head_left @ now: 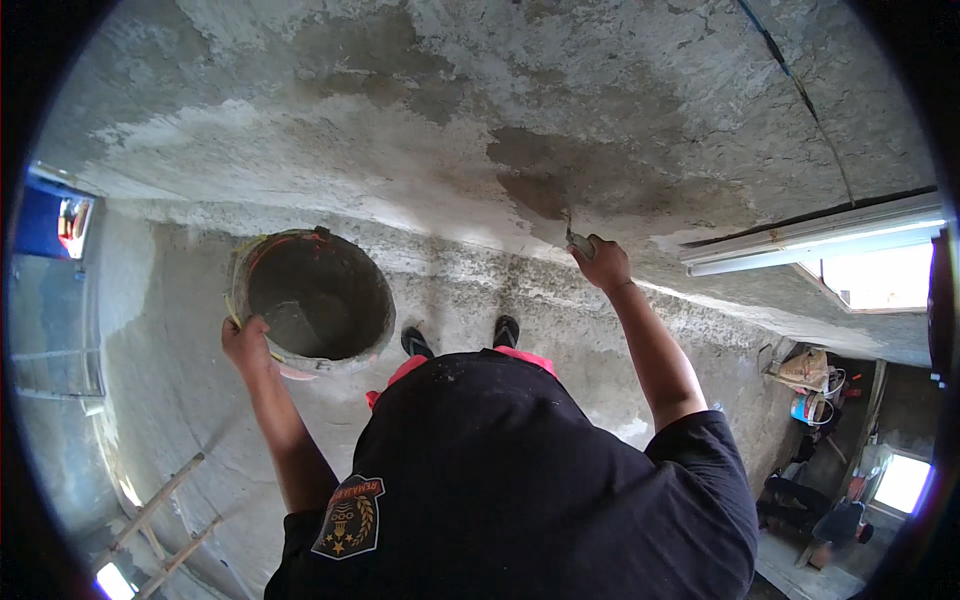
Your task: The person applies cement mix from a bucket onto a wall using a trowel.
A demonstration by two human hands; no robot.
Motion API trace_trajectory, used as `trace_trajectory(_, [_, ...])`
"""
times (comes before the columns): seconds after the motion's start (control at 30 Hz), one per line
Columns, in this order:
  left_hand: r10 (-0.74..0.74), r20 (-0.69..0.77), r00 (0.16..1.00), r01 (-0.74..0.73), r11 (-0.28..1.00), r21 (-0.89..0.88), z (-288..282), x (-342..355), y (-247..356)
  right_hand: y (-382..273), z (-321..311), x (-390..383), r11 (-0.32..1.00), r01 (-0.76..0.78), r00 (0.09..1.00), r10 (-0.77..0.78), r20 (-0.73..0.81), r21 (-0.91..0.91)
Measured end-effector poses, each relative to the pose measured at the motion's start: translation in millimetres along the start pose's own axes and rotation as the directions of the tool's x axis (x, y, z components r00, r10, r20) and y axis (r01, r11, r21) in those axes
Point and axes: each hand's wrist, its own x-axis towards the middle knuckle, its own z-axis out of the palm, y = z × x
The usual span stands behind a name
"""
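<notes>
My left hand (pixel 247 340) grips the near left side of a round bucket (pixel 358 270), where a thin yellowish handle or edge shows. The bucket's rim is crusted with grey mortar, and wet grey mortar (pixel 300 325) lies inside. Ahead and to the right, my right hand (pixel 602 264) is closed around the handle of a trowel (pixel 580 243). Its tool end meets the rough grey wall (pixel 640 130) by a dark, damp-looking patch (pixel 530 150). The blade is hard to tell apart from that patch.
Wooden poles (pixel 165 495) stand at the lower left. A window with a white frame (pixel 820 240) and a hanging cable (pixel 790 75) are on the right. Beyond are a sack (pixel 803 370), a small pail (pixel 812 408) and another person (pixel 835 525). My feet (pixel 507 330) stand near the wall's base.
</notes>
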Motion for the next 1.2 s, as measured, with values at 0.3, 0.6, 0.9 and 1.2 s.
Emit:
trace_trajectory(0.3, [0.050, 0.002, 0.999, -0.050, 0.995, 0.084, 11, -8, 16, -6, 14, 24, 0.999, 0.044, 0.987, -0.039, -0.158, 0.025])
trace_trajectory(0.6, [0.044, 0.031, 0.999, -0.044, 0.999, -0.004, 5, -7, 7, -25, 7, 29, 0.991, 0.031, 0.972, 0.001, -0.233, 0.133])
trace_trajectory(0.9, [0.021, 0.033, 0.999, -0.021, 1.000, 0.011, 5, -15, 10, -32, 7, 15, 0.985, 0.031, 0.999, -0.025, -0.037, 0.167])
trace_trajectory(1.2, [0.040, 0.027, 0.999, -0.042, 0.997, 0.059, 4, -21, 14, 6, 14, 3, 0.994, -0.083, 0.996, 0.081, 0.038, 0.067])
